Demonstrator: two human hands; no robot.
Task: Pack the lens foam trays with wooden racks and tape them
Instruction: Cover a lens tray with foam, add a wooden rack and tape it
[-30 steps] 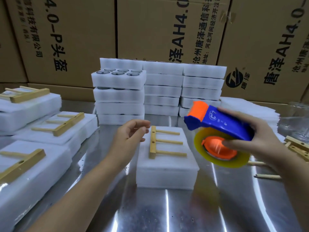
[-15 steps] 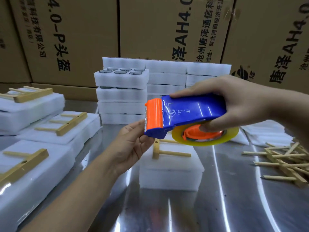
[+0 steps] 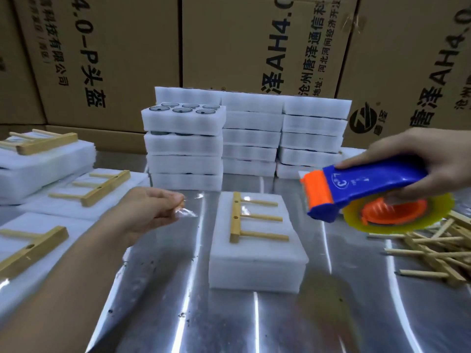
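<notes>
Apart now, left hand [image 3: 145,212] pinches the clear tape end [image 3: 187,212]; right hand [image 3: 428,161] grips the tape dispenser [image 3: 356,189] above the foam tray [image 3: 257,261]

Blurred hand, faint tape, cropped wrist
The left hand [image 3: 150,212] pinching the tape [image 3: 187,213] is motion-blurred; the right hand [image 3: 430,161] hides the dispenser [image 3: 362,184] handle, its wrist cut off.

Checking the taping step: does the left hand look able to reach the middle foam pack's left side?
Probably yes. The left hand, pinching the tape end, is just left of the foam pack, with only bare metal table between them.
</notes>
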